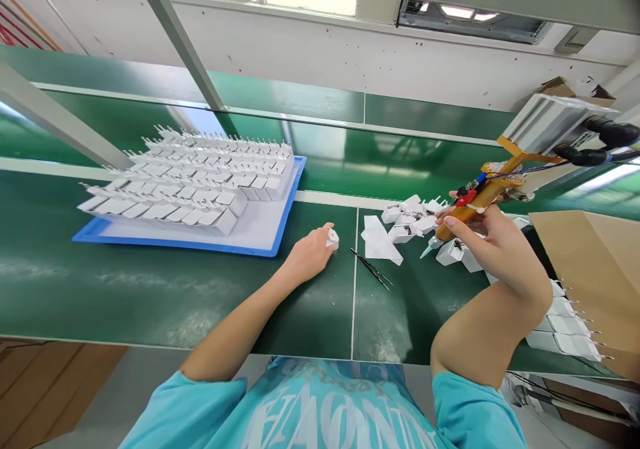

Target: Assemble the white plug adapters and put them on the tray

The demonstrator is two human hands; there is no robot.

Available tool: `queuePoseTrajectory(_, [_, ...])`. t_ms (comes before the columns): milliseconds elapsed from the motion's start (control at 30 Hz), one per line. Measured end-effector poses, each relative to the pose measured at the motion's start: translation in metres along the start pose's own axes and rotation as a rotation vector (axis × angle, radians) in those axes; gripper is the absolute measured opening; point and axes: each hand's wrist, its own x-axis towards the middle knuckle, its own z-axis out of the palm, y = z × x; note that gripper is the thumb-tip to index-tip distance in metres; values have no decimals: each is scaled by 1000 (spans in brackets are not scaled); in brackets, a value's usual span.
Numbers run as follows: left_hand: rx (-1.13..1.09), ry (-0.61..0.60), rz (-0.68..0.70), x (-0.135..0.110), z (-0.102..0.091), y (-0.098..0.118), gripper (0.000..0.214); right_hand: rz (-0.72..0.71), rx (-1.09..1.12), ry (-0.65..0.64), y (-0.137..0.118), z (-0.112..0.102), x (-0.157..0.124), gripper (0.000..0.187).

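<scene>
The left hand [311, 255] has its grip closed around a small white case [334, 239], one end of which shows past the fingers. The case is over the desk [150, 295], just left of the white seam [355, 302] and between the tray [289, 209] and the tweezers [370, 266]; whether it rests on the surface (the fingers hide its underside) I cannot tell. The right hand [500, 249] has its grip wrapped around an orange dispenser [493, 192], its pale nozzle [429, 246] slanting down to the left, beside the loose parts [413, 219].

I judge the step in hand to be a pause for positioning: case and dispenser are both held, but the nozzle is well apart from the case. Using one on the other would call for closing that gap with a steady left hold, and for keeping the tip clear of the tweezers and the paper [381, 241] lying between.

Rows of cases [190, 189] fill much of the tray, leaving its near right part bare. More stacked cases [563, 325] stand by the brown carton [585, 255] at far right.
</scene>
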Motion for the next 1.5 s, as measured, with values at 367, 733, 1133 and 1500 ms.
queuePoseTrajectory(367, [169, 406, -291, 13, 4, -43, 60, 63, -194, 35, 24, -23, -3, 43])
queuePoseTrajectory(733, [-218, 323, 211, 42, 6, 20, 51, -75, -181, -28, 19, -21, -6, 36])
queuePoseTrajectory(1133, [-429, 7, 173, 97, 33, 112, 52, -100, -214, -24, 21, -21, -7, 41])
queuePoseTrajectory(1500, [-520, 202, -199, 8, -20, -3, 44, -145, -193, -11, 6, -8, 1, 47])
